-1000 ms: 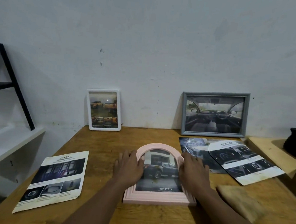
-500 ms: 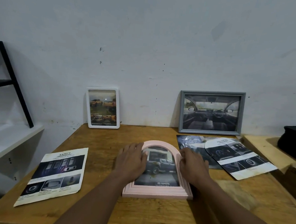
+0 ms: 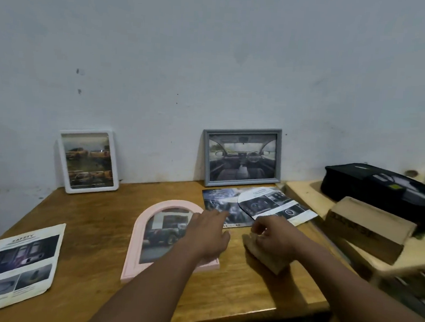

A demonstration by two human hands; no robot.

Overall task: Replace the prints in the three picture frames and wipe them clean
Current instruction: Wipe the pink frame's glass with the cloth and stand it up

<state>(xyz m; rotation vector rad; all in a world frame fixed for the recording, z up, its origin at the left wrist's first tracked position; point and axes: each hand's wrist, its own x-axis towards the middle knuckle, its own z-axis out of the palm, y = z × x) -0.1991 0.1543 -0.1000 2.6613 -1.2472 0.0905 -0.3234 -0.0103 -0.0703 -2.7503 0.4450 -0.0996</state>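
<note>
Hovering our left hand [image 3: 206, 236] over pink frame [image 3: 137, 243] right edge, fingers straight, empty. Right hand [image 3: 279, 237] fingers curled over cloth [image 3: 267, 261] just right of frame, hold unclear. Frame flat on bench [image 3: 97, 215]. Risk: our crossing forearm nudges frame, smears glass.

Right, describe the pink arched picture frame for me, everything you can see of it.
The pink arched picture frame lies flat, face up, on the wooden table, rounded top toward the wall, square base toward the person. Its stepped rim looks like plastic or painted wood. Inside is a print of a dark vehicle. The left hand, fingers stretched out, is over its right side, the forearm crossing its lower right corner; contact cannot be told.
</note>
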